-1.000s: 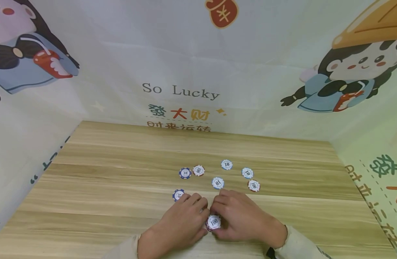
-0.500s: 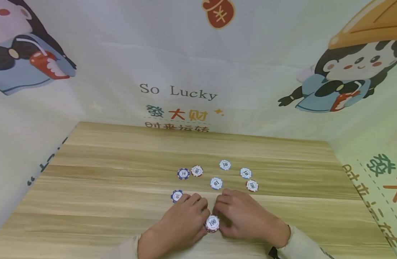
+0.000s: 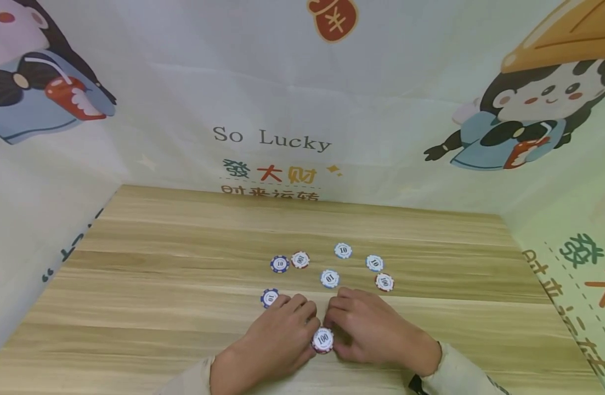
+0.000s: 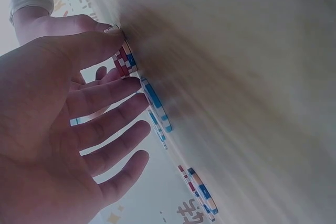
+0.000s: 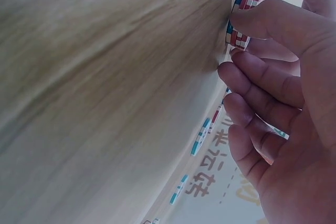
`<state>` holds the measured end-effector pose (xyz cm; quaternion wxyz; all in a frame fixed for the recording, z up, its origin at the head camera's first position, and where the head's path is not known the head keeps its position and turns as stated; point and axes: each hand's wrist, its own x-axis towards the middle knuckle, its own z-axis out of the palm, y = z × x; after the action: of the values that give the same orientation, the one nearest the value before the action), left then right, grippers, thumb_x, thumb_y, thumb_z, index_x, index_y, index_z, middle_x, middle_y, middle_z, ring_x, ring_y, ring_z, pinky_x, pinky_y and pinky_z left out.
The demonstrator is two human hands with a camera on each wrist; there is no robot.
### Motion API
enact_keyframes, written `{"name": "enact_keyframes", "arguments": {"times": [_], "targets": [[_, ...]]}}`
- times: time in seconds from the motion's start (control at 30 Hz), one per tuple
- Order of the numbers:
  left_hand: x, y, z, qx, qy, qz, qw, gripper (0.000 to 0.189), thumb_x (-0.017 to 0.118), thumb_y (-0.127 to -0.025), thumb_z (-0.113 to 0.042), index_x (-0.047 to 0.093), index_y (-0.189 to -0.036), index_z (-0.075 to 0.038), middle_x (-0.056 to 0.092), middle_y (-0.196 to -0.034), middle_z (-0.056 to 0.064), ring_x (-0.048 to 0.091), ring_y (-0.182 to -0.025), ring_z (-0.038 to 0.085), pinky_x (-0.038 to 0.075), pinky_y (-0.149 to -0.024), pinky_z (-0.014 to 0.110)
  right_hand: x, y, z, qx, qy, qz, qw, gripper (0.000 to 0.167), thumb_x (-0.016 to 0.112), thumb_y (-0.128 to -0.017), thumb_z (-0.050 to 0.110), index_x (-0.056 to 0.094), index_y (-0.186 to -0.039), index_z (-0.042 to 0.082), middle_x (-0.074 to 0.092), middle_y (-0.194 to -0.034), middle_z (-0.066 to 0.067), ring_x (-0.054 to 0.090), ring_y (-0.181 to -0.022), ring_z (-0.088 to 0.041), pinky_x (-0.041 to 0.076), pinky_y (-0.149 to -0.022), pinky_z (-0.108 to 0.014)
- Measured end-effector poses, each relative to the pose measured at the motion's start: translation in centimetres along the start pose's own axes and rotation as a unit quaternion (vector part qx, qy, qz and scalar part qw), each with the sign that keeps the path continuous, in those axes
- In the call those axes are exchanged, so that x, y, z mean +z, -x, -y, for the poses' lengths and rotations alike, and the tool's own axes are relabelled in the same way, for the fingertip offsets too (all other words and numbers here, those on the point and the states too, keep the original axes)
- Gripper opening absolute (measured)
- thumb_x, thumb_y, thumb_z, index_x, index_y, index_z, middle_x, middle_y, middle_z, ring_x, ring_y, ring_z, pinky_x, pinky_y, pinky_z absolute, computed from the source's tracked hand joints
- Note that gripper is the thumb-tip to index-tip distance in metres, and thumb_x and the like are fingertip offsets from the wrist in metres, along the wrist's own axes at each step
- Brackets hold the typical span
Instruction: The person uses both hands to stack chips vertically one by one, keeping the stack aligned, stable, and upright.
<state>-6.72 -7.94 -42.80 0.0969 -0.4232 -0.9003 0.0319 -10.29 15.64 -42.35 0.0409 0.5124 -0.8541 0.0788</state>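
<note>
A short stack of poker chips [image 3: 323,339] stands on the wooden table, a white-faced chip marked 100 on top. Its edge shows red-and-white chips over a blue-patterned one at the bottom in the right wrist view. From the left, my left hand [image 3: 282,332] holds the stack between thumb and index finger, its other fingers spread beyond. Facing it, my right hand [image 3: 373,329] curls its thumb and index finger about the opposite side, thumb [image 5: 262,22] across the chips' edges. A blue-edged 10 chip [image 3: 268,298] lies partly behind my left fingers.
Farther back lie a blue-edged 10 chip [image 3: 280,264], a red-edged 100 chip [image 3: 300,259] and light-blue 10 chips [image 3: 329,278]. Another red-edged 100 chip [image 3: 384,282] lies beyond my right hand. Printed cloth walls [image 3: 184,109] enclose the table's back and sides.
My right hand has shifted slightly right relative to the stack, and its thumb no longer overlaps the top chip. My left hand stays at the stack. The loose chips keep their places.
</note>
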Motion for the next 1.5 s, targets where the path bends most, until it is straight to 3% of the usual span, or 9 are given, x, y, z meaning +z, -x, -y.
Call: {"name": "enact_keyframes", "arguments": {"times": [0.5, 0.93, 1.1, 1.3, 1.5], "targets": [[-0.1, -0.3, -0.1, 0.007, -0.019, 0.003, 0.9998, 0.037, 0.072, -0.101, -0.051, 0.078, -0.111, -0.016, 0.068, -0.115, 0.000, 0.063, -0.113, 0.020, 0.053, -0.096, 0.039, -1.0, 2.1, -2.6, 0.049, 0.003, -0.026, 0.9985, 0.025, 0.089, -0.082, 0.024, 0.078, -0.102, 0.014, 0.071, -0.103, 0.006, 0.063, -0.096, -0.015, 0.058, -0.087, -0.036], [-0.1, -0.1, -0.1, 0.011, -0.017, -0.005, 0.9998, 0.036, 0.071, -0.102, -0.051, 0.077, -0.109, -0.016, 0.068, -0.115, 0.000, 0.062, -0.112, 0.020, 0.052, -0.096, 0.039, -1.1, 4.2, -7.0, 0.153, -0.019, -0.063, 0.9860, 0.026, 0.086, -0.082, 0.016, 0.079, -0.106, 0.013, 0.074, -0.110, 0.000, 0.066, -0.101, -0.021, 0.060, -0.082, -0.041], [-0.1, -0.1, -0.1, 0.011, -0.015, -0.007, 0.9998, 0.036, 0.071, -0.103, -0.051, 0.078, -0.109, -0.016, 0.068, -0.114, 0.000, 0.062, -0.111, 0.020, 0.052, -0.095, 0.038, -1.1, 4.6, -8.0, 0.173, -0.010, -0.073, 0.9822, 0.025, 0.088, -0.082, 0.018, 0.078, -0.104, 0.013, 0.074, -0.109, -0.001, 0.067, -0.099, -0.023, 0.062, -0.079, -0.043], [0.0, -0.1, 0.0, 0.010, -0.007, 0.006, 0.9999, 0.039, 0.069, -0.104, -0.052, 0.078, -0.112, -0.015, 0.069, -0.117, 0.000, 0.063, -0.112, 0.019, 0.052, -0.097, 0.038, -1.3, 5.1, -8.8, 0.192, -0.003, -0.068, 0.9791, 0.023, 0.090, -0.082, 0.018, 0.078, -0.101, 0.014, 0.075, -0.108, -0.002, 0.065, -0.093, -0.019, 0.058, -0.068, -0.036], [-0.1, -0.1, 0.0, 0.011, -0.011, 0.005, 0.9999, 0.038, 0.070, -0.104, -0.051, 0.078, -0.111, -0.015, 0.069, -0.116, 0.000, 0.063, -0.112, 0.019, 0.053, -0.096, 0.038, -1.4, 5.4, -9.1, 0.197, -0.006, -0.060, 0.9784, 0.028, 0.094, -0.079, 0.017, 0.078, -0.101, 0.013, 0.075, -0.106, -0.001, 0.061, -0.089, -0.015, 0.057, -0.068, -0.035]]}}
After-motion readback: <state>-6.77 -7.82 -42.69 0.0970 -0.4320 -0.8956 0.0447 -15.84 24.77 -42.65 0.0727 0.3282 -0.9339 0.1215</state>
